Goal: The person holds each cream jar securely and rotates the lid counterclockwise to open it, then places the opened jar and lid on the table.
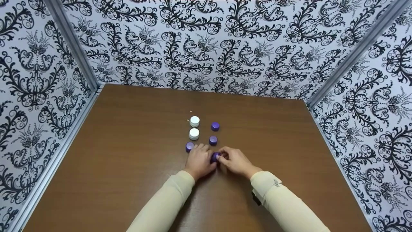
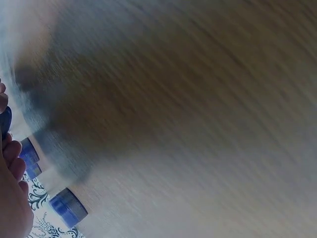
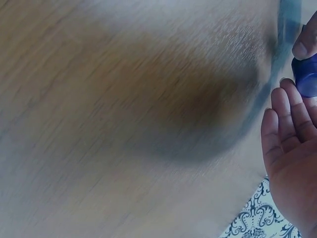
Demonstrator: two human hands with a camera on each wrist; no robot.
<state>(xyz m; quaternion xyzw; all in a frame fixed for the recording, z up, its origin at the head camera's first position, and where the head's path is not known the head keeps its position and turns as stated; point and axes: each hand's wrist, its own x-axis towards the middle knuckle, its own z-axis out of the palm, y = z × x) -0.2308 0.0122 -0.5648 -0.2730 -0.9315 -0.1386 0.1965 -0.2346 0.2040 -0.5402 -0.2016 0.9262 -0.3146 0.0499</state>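
Observation:
Small round purple jars and white jars stand on the brown table. My right hand (image 1: 236, 161) pinches one purple jar (image 1: 215, 157) between thumb and fingers. My left hand (image 1: 200, 161) holds the same jar from the other side, its fingers partly hiding it. In the right wrist view, the held jar (image 3: 307, 77) shows at the right edge, between fingertips. Just beyond the left fingers is another purple jar (image 1: 190, 147). Two more, a nearer purple jar (image 1: 213, 140) and a farther purple jar (image 1: 215, 126), stand ahead of the hands.
A near white jar (image 1: 194, 133) and a far white jar (image 1: 194, 121) stand in line beyond the left hand. Tiny white specks lie beside them. Patterned walls (image 1: 206, 48) enclose the wooden table (image 1: 128, 145) at the back and both sides.

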